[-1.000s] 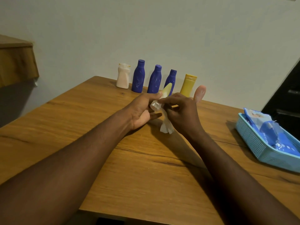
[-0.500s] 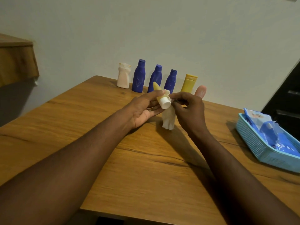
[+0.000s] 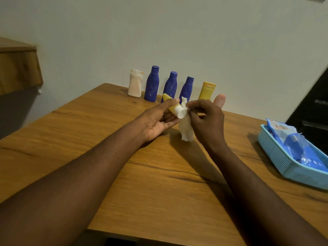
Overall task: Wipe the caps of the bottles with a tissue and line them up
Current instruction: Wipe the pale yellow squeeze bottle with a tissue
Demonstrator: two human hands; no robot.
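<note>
Raised since half a second back: tissue (image 3: 185,130), one corner now standing above the white cap (image 3: 180,113) of the small yellow tube (image 3: 170,105), with the right hand (image 3: 205,119) closed in on the cap.

Tube held clear of the table (image 3: 159,183), toward its far edge, lying slantwise with the cap end nearest the camera. Left hand (image 3: 158,121): thumb on top, fingers beneath, pinching the tube body. Right hand: fingertips pinching the tissue against the cap's side.

Tube judged light, smooth and squeezable in the body, apt to twist in a loose hold. Best taken on the body just behind the stiffer cap, leaving the cap bare for wiping. Tissue soft, limp, easily torn.

Along the far edge by the wall, in line: cream bottle (image 3: 135,84), three blue bottles (image 3: 152,84), larger yellow tube (image 3: 206,90) standing on its cap. At the right edge: blue basket (image 3: 276,153) holding packets.
</note>
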